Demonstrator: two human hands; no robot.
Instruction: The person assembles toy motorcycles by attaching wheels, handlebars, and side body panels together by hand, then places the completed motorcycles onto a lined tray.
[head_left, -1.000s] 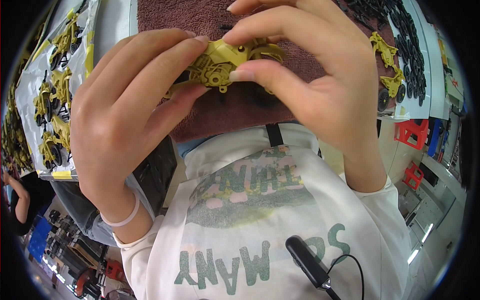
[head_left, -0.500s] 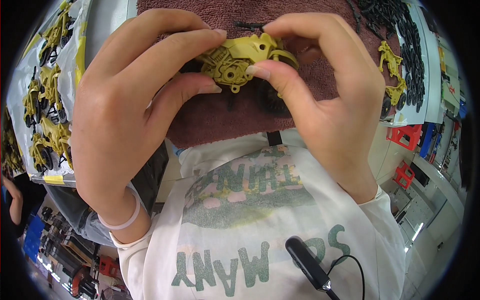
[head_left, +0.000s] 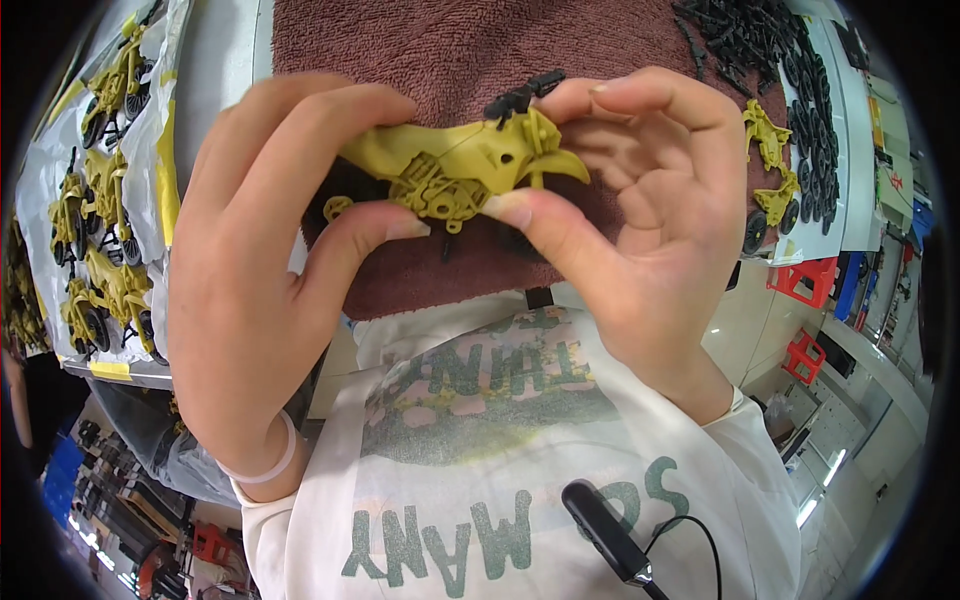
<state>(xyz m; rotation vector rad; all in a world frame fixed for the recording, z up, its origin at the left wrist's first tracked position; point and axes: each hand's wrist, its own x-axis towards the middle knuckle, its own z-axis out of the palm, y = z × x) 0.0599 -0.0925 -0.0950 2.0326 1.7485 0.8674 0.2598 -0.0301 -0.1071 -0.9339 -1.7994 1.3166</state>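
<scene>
A yellow toy motorcycle (head_left: 455, 160) is between my two hands, above a brown-red towel. My left hand (head_left: 260, 190) grips its rear half, fingers over the top and thumb along the lower engine side. My right hand (head_left: 660, 180) pinches the front part: the thumb presses on the lower body, and the fingertips reach behind the front end. A black handlebar piece (head_left: 522, 97) sits at the top of the front, touching or close to my right fingertip. Whether it is seated in the body I cannot tell. The wheels are mostly hidden in shadow and behind the hands.
The towel (head_left: 420, 40) covers the work surface. Several finished-looking yellow motorcycles (head_left: 110, 170) lie on white sheeting at the left. At the right are yellow frames (head_left: 768, 135), a row of black wheels (head_left: 820, 150) and a heap of black parts (head_left: 740, 40). Red stools (head_left: 803, 283) stand beyond.
Both hands and the motorcycle have come lower, nearer my body. The motorcycle has turned slightly, showing more of its tail and the black handlebar piece. My right fingers have shifted and opened out somewhat.
</scene>
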